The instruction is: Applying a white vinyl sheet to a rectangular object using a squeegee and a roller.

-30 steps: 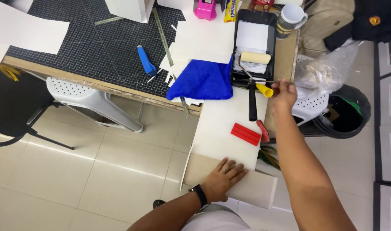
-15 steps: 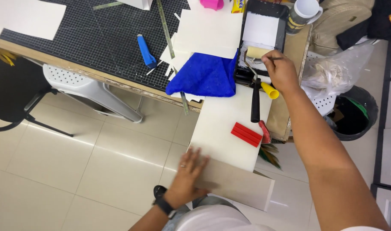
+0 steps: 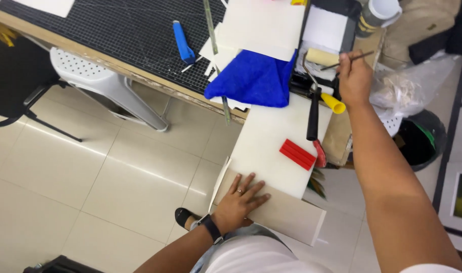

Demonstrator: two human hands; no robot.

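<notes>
Floor: pale square tiles point(image 3: 89, 167) are seen across the left and lower part of the view.
Chair: a grey perforated plastic chair point(image 3: 97, 76) is tucked under the table edge at the left.
Table: a black gridded cutting mat point(image 3: 114, 30) is laid on a wood-edged table; a blue utility knife point(image 3: 183, 43) and a metal ruler point(image 3: 214, 50) lie on it.
Cloth: a blue cloth point(image 3: 253, 78) is draped over the table edge, beside white sheets point(image 3: 264, 23).
Left hand: the left hand point(image 3: 241, 199) is pressed flat, fingers spread, on a beige board point(image 3: 286, 215) beneath a white board point(image 3: 281, 146).
Red block: a flat ribbed red block point(image 3: 297, 154) rests on the white board.
Roller: a black-handled paint roller point(image 3: 314, 96) lies by a tray point(image 3: 324, 30).
Right hand: the right hand point(image 3: 355, 78) is closed around a thin brush point(image 3: 355, 58), held over the tray's right edge.
Yellow piece: a yellow handle end point(image 3: 333, 103) lies just below that hand.
Far right: a clear plastic bag point(image 3: 408, 86) and what appears to be a dark bin point(image 3: 423, 141) are seen.
</notes>
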